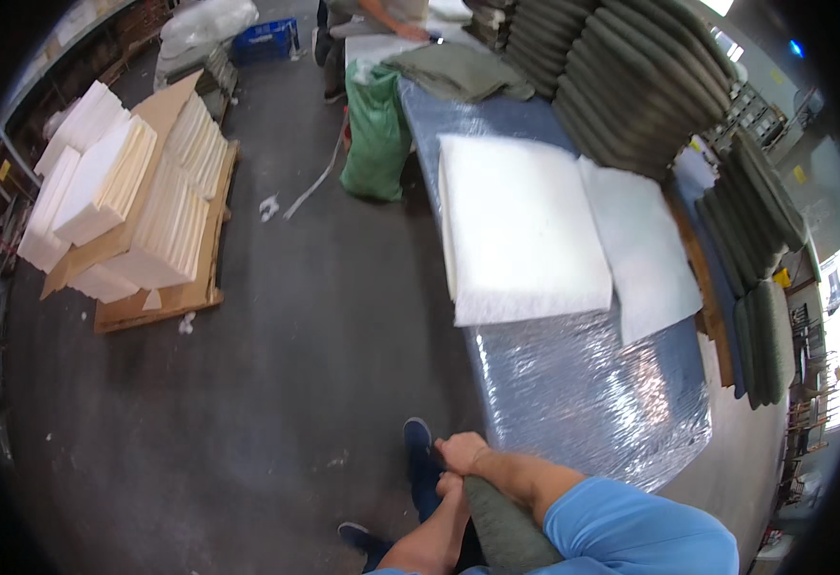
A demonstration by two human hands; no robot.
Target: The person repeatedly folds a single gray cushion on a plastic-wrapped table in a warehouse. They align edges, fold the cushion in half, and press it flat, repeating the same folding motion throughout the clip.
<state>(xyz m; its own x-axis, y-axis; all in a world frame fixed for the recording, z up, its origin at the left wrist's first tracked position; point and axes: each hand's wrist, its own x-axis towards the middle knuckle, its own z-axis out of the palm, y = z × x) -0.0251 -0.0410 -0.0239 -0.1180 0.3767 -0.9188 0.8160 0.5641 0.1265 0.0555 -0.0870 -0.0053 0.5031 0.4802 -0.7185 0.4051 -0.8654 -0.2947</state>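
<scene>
Smooth blue cloth of a sleeve (635, 527) bulges at the lower right, over the right arm. Tucked between the forearms is the cushion (508, 532), soft, matte and grey-green, tapering to a blunt corner. Its visible long axis slants; the narrow end points up and slightly left, away from the body, toward the hands. Left hand (450, 484) is curled beside that corner, and right hand (463, 450) is curled just above it; I cannot tell whether either grips the fabric. Wrinkled, glossy film covers the blue table (583, 402) nearby. On it lie a thick, fluffy white pad (525, 230), roughly square, and a thinner pale sheet (642, 249).
</scene>
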